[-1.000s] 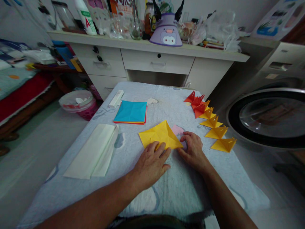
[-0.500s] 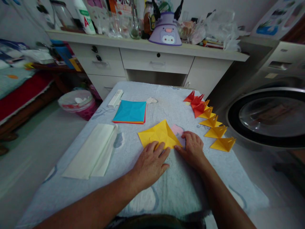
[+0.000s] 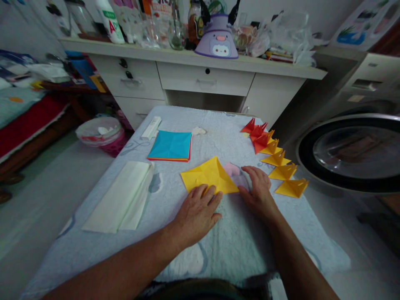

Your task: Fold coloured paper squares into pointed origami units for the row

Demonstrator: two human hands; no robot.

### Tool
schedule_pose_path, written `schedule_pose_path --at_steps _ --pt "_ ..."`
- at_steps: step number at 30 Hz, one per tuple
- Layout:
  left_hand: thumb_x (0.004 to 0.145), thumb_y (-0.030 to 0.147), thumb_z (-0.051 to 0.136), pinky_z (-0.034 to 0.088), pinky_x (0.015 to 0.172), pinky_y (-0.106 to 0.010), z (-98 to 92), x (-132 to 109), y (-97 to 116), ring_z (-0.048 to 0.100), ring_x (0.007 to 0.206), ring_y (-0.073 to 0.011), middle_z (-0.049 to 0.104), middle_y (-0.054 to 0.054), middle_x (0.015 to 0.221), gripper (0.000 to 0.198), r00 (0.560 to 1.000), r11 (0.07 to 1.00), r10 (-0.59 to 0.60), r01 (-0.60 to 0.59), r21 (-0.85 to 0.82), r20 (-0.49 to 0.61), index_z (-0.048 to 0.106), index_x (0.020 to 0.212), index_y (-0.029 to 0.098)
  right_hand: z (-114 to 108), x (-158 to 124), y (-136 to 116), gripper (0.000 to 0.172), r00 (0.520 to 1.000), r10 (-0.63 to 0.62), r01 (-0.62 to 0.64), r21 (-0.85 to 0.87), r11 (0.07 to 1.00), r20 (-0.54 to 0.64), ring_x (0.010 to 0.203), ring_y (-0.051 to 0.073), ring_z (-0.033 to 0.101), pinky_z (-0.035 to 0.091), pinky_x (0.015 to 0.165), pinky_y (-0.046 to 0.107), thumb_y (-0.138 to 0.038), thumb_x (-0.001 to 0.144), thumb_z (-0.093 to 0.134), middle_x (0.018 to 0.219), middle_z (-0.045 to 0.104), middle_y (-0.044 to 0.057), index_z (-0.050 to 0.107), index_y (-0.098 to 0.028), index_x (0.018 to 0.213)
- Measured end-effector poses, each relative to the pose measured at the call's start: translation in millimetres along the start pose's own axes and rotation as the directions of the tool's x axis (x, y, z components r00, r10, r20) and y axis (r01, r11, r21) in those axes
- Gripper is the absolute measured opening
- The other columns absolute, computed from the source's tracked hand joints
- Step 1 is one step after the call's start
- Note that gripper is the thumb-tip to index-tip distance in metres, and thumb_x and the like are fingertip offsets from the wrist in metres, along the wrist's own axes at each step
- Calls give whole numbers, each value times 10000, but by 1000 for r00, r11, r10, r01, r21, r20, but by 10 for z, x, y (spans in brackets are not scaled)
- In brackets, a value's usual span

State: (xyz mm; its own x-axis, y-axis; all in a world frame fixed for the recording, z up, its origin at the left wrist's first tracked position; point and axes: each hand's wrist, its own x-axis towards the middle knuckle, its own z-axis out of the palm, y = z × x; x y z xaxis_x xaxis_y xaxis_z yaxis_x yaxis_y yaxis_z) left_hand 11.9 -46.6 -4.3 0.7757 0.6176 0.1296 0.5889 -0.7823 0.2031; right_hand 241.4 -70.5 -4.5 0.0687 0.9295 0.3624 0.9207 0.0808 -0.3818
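A creased yellow paper square (image 3: 208,175) lies flat on the cloth-covered table (image 3: 237,241). My left hand (image 3: 198,212) lies flat with fingers stretched out, its fingertips pressing the paper's near edge. My right hand (image 3: 258,187) rests open on the cloth just right of the paper's right corner, fingers spread, holding nothing. A stack of coloured paper with a blue sheet on top (image 3: 171,146) sits behind the yellow sheet. A row of folded red, orange and yellow paper shapes (image 3: 276,160) runs along the right side of the table.
A folded white sheet (image 3: 121,200) lies at the left of the table, a small white box (image 3: 151,128) near the far left. Behind stands a white desk (image 3: 206,79) crowded with bottles and a purple hat. A washing machine door (image 3: 350,152) is at right, a pink basin (image 3: 100,135) at left.
My right hand has slid a little to the right, off the paper's right corner, and opened flatter on the cloth. My left hand stays pressed on the near edge.
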Motion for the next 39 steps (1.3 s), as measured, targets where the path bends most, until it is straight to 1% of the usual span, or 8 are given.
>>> schedule_pose_path --at_steps 2,5,7,13,24,34,36,39 --pt "890 428 583 357 1069 -478 -7 4 9 401 1256 -304 495 -70 1374 517 1000 1000 -1 1 3 -5 464 1356 238 7 6 -130 359 994 -96 101 154 983 -44 1170 279 508 385 999 483 -195 864 499 1214 582 133 521 -195 1222" --pt "878 436 600 363 1056 -471 -10 11 21 415 1231 -306 532 -78 1305 525 1000 1000 -3 3 12 -24 479 1341 221 92 -5 -298 285 980 -177 136 352 926 88 931 202 615 492 848 370 -141 908 408 965 659 73 562 -214 1136" --pt "875 441 602 361 1051 -470 -9 15 27 422 1218 -305 537 -78 1293 525 999 1000 -4 5 20 -32 482 1335 217 165 -12 -353 249 972 -175 115 334 936 156 916 198 618 502 824 352 -148 912 426 977 664 77 582 -201 1099" --pt "885 440 588 378 1018 -459 -40 15 39 442 1205 -292 535 -83 1308 483 1000 999 -10 11 34 -14 506 1298 203 223 8 -372 233 955 -204 161 204 966 215 925 213 577 488 845 357 -103 875 456 944 636 84 624 -173 1020" --pt "878 447 596 343 1025 -483 -123 -337 -90 445 1237 -307 535 -106 1366 548 994 987 -108 107 124 3 470 1340 179 234 -4 -333 285 951 -212 163 220 962 225 954 213 567 485 877 365 -60 825 468 991 624 90 623 -167 1040" --pt "868 401 607 413 951 -459 -233 -535 -286 490 1213 -303 562 -117 1328 499 983 974 -183 181 134 3 501 1302 177 232 10 -301 291 946 -224 168 238 957 234 959 218 575 491 869 375 -63 808 473 995 626 90 621 -178 1031" --pt "863 378 612 437 919 -451 -322 -507 -339 523 1157 -299 594 -109 1260 443 978 972 -209 205 116 22 535 1251 180 223 15 -303 290 940 -232 175 232 957 249 970 218 568 484 883 375 -62 813 473 1002 619 93 620 -172 1038" --pt "896 330 548 461 889 -455 -483 -366 -447 578 1020 -282 640 -90 1069 224 961 960 -272 268 80 47 627 1041 178 181 25 -333 311 917 -248 195 192 962 312 998 224 556 470 911 386 -70 823 482 1046 604 102 613 -166 1088"
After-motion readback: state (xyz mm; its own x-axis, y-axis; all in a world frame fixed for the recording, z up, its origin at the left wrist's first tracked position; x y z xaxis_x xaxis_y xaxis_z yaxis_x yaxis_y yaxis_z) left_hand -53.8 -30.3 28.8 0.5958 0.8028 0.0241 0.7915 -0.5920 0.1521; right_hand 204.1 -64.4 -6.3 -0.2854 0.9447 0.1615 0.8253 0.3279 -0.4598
